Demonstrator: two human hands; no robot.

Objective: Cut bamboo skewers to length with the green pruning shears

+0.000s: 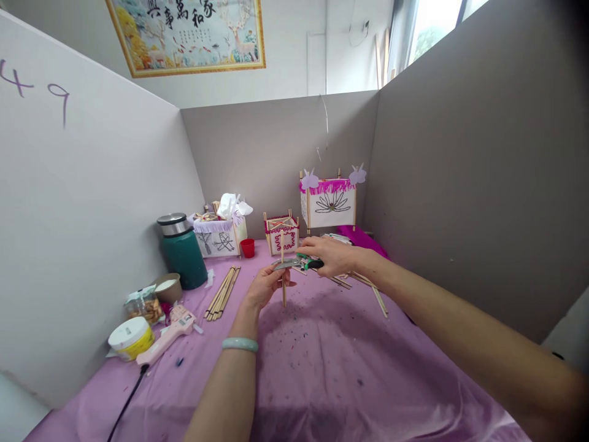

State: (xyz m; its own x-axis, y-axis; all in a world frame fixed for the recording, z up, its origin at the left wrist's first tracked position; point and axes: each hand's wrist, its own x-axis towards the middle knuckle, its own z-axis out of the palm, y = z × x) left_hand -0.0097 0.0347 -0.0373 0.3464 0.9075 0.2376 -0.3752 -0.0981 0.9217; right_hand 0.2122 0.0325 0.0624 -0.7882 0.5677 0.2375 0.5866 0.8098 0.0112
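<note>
My left hand [265, 286] is pinched round a thin wooden stick [283, 293] and holds it upright above the purple cloth. My right hand [330, 254] grips green-handled cutters [298, 263], whose grey blades meet the stick near its upper part. Both hands hang over the middle of the table. A pale green bangle [240, 344] sits on my left wrist.
A bundle of sticks [223, 293] lies left of my hands, more sticks [363, 285] to the right. A pink glue gun [169, 334], yellow tub [131, 337], tape roll [166, 287] and green kettle [183, 250] stand at left. Paper lanterns [328, 201] and a red cup [247, 247] line the back; grey partitions enclose the table.
</note>
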